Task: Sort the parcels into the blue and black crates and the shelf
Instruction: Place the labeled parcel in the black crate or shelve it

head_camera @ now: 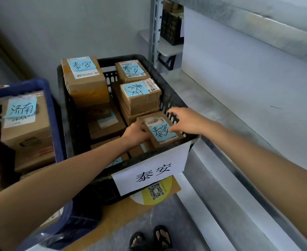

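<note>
Left hand [135, 134] fingers partly hidden under small parcel [162, 131], gripping its left edge. Right hand [189, 122] fingers spread wide on top. Parcel flat, label up, almost square, in black crate [63, 109] front right corner.

The left hand [136, 133] grips the small parcel [162, 133] by its left edge; the right hand [187, 122] rests on its top. Beneath both hands sits the black crate [123, 57].
</note>
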